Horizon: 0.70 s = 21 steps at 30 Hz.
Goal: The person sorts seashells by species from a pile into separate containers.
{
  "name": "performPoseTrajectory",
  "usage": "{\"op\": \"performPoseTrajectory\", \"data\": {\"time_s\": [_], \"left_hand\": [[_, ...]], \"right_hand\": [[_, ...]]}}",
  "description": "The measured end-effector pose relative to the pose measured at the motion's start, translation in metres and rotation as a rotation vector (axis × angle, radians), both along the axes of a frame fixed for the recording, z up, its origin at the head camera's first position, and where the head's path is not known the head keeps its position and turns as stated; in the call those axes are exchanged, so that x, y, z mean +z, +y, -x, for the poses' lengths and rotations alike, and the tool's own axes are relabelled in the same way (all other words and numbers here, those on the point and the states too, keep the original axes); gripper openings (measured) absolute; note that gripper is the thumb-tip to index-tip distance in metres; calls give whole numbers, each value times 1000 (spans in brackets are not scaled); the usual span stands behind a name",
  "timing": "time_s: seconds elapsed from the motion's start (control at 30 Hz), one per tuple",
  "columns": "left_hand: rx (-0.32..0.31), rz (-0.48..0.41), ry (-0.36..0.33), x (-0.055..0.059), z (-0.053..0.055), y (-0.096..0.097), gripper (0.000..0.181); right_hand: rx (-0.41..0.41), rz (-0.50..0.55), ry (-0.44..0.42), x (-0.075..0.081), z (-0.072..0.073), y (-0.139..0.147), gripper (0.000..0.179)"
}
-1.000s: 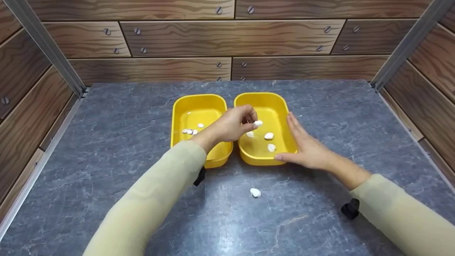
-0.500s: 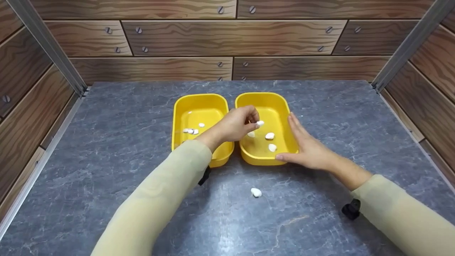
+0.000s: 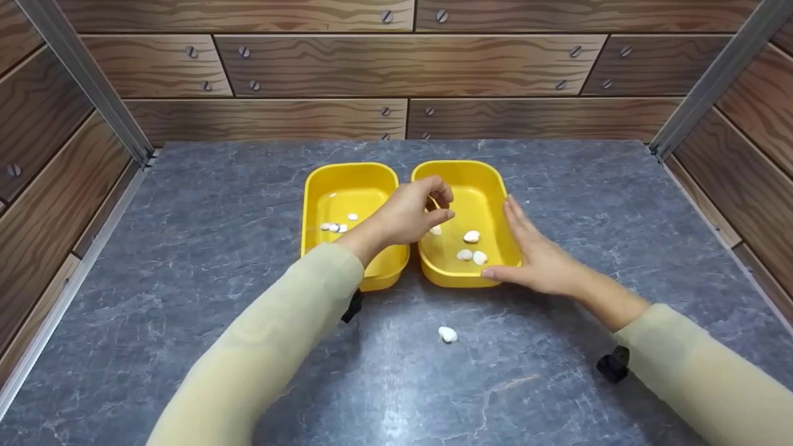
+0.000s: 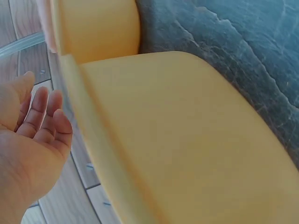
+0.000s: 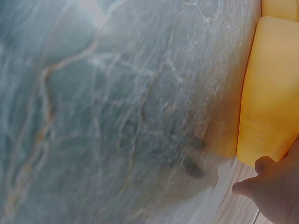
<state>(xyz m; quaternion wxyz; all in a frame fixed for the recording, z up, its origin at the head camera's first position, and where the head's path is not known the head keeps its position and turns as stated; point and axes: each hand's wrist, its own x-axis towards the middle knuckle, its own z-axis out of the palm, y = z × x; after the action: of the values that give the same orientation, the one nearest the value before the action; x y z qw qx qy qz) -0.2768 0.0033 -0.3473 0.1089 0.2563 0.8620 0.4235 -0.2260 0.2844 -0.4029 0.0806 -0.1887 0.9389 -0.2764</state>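
Observation:
Two yellow bins stand side by side: the left bin (image 3: 315, 179) and the right bin (image 3: 458, 166). My left hand (image 3: 412, 210) is over the right bin's left side, thumb apart from loosely bent fingers, holding nothing. In the left wrist view the left hand (image 4: 35, 140) shows a bare palm beside a yellow wall. My right hand (image 3: 539, 257) rests along the right bin's outer right side, fingers straight, thumb at the front corner. Inside that bin lie several small white shell-like pieces (image 3: 471, 236); the left bin holds several smaller white ones (image 3: 334, 228), some perhaps hidden by the left arm.
One white shell-like piece (image 3: 447, 334) lies on the grey marbled tabletop (image 3: 557, 384) in front of the bins. Wood-patterned panels (image 3: 409, 65) rise behind and at both sides, with metal posts (image 3: 712, 74) at the back corners.
My left hand has let go of a white shell-like piece; one more now lies near the front of the right bin. The thumb and fingers have parted. My right hand stays in place.

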Motion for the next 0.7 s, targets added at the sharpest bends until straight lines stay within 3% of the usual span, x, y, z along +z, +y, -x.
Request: {"op": "performPoseTrajectory", "data": {"time_s": [0.43,0.7], "left_hand": [[-129,-54,81,34,-30,-10,22],[-208,-68,129,33,-54,-18,22]], "right_hand": [[6,4,6,-1,0,3,126],[11,7,13,-1,0,1,126]]}}
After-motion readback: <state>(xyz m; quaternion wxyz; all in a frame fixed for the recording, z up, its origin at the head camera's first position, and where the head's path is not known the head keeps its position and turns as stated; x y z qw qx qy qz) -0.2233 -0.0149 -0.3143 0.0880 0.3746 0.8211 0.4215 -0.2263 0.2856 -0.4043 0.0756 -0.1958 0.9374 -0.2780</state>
